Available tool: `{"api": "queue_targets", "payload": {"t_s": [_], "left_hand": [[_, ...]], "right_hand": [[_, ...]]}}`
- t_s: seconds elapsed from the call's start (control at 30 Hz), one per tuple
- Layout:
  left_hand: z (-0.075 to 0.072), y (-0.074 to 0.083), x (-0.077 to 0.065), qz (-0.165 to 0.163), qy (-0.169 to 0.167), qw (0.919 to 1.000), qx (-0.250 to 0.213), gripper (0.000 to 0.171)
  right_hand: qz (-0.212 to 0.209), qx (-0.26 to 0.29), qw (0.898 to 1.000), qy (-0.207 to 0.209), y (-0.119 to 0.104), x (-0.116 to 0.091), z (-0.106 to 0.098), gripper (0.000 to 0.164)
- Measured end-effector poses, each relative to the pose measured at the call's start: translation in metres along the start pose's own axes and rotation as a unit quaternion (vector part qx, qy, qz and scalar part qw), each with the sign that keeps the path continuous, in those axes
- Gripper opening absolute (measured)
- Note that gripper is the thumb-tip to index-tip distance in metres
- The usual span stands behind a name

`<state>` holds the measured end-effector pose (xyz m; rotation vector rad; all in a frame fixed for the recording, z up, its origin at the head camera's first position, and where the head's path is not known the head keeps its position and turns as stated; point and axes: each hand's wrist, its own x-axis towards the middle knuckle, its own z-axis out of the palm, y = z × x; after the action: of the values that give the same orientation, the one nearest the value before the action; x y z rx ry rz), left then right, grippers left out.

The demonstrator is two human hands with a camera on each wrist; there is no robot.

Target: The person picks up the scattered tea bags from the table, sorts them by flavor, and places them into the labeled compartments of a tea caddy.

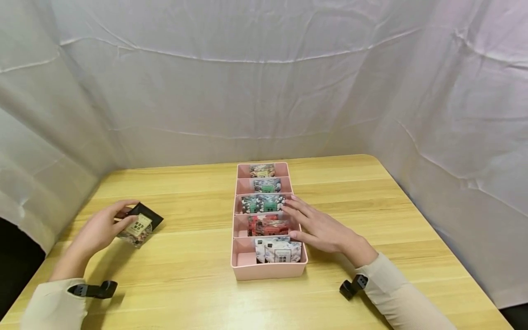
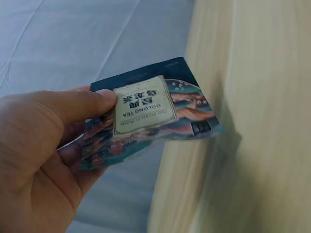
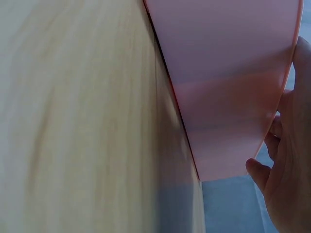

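My left hand pinches an oolong tea sachet between thumb and fingers, over the left part of the table. The sachet has a pale label and a dark, colourful print. At mid-table stands a long pink divided box with a row of compartments. My right hand lies along the box's right rim, its fingers extended over the edge. Nearest to it are the red sachets and the dark sachets with green labels. In the right wrist view, the fingertips touch the top of the box's side wall.
White floral sachets fill the right of the front compartment. Behind the dark ones are a blue-grey sachet and, farthest back, a brownish one with a yellow label. White cloth hangs around the wooden table.
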<state>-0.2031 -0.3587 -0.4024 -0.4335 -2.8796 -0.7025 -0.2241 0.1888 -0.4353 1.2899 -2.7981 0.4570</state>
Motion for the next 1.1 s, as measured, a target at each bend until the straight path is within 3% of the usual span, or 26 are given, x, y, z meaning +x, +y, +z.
{"api": "queue_targets", "payload": {"t_s": [0.23,0.57,0.87,1.1], "left_hand": [[0.008,0.015,0.02,0.01,0.02,0.9995,-0.02,0.038],[0.026,0.035,0.037,0.015,0.006,0.9996,-0.023,0.025],[0.043,0.034,0.038,0.051,0.001,0.9986,0.013,0.018],[0.039,0.031,0.032,0.063,-0.036,0.9971,0.021,0.038]], "right_hand": [[0.0,0.002,1.0,0.004,0.0,0.0,-0.001,0.068],[-0.003,0.002,1.0,0.006,0.0,-0.001,0.0,0.068],[-0.002,0.003,1.0,0.005,-0.001,0.0,0.0,0.067],[0.004,0.001,1.0,0.0,-0.001,-0.001,-0.001,0.067]]}}
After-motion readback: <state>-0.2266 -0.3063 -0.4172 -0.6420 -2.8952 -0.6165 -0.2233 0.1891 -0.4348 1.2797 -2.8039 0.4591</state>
